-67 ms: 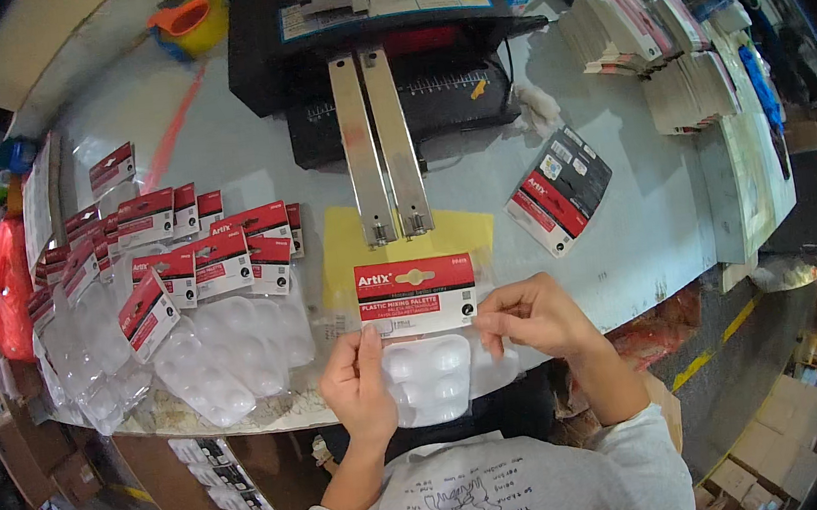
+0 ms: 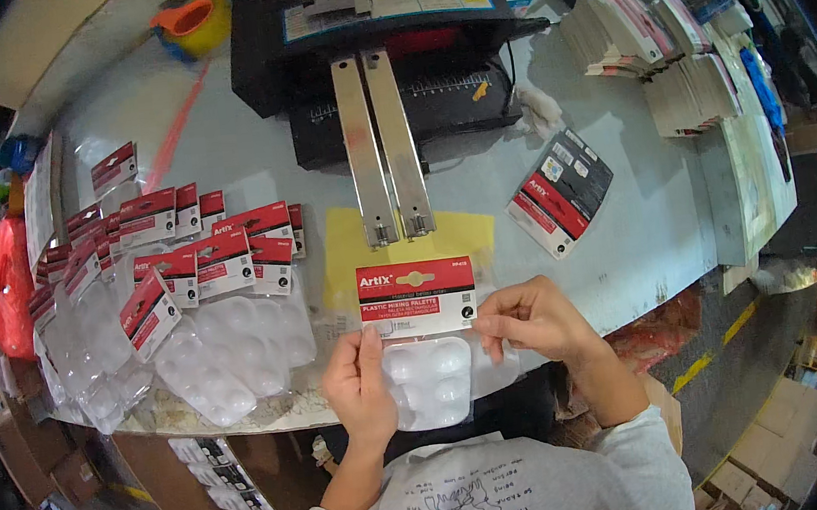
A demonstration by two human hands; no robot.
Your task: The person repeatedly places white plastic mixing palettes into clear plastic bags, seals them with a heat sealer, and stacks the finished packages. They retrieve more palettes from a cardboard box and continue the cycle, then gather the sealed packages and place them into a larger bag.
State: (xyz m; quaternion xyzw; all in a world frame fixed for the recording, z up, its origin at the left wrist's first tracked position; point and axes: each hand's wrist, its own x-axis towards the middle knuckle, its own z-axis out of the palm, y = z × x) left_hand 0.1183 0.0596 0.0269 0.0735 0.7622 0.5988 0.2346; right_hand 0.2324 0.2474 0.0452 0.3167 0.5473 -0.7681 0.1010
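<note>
Down at the near edge of the grey surface, both forearms rise from below, palms turned inward. Each grip is narrow, pinching a clear plastic palette pack: the left hand clasps its left side, thumb over the bag, while the right hand nips the right edge beside the red-and-white card header. Glossy round wells bulge between the hands. Similar packs lie heaped to the left; two metal bars of a black machine reach in from the far side.
</note>
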